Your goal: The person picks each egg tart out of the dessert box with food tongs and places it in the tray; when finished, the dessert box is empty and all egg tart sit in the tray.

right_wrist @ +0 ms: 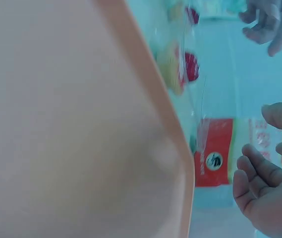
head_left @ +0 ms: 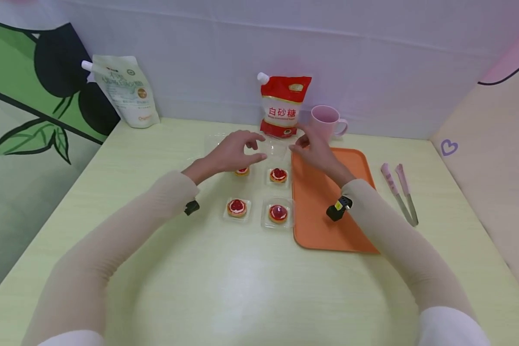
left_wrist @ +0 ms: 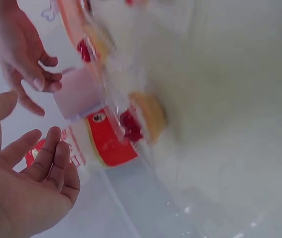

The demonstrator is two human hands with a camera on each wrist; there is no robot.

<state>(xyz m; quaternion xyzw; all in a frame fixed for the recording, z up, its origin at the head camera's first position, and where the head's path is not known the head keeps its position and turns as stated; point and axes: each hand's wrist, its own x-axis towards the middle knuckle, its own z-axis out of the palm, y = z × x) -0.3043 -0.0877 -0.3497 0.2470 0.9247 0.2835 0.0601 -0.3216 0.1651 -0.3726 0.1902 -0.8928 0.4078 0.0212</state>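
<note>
My left hand [head_left: 234, 151] hovers above the back-left tart [head_left: 242, 171], thumb and fingers apart with nothing between them. Facing it, my right hand [head_left: 315, 150] is over the tray's back left corner, its fingers loosely bent and holding nothing. Between and behind the hands are clear plastic lids [head_left: 273, 148]. In clear plastic boxes sit small red-topped tarts: a back-right tart [head_left: 278, 175], a front-left tart [head_left: 236, 208] and a front-right tart [head_left: 278, 214]. The left wrist view shows a tart [left_wrist: 143, 119] close by; my left hand partly hides the back-left one in the head view.
An orange tray [head_left: 328, 230] lies right of the tarts. Behind the hands stand a red and white sugar pouch [head_left: 282, 108] and a pink mug [head_left: 323, 122]. A pale spouted pouch [head_left: 127, 91] leans at the back left. Two pink-handled utensils [head_left: 400, 192] lie to the right.
</note>
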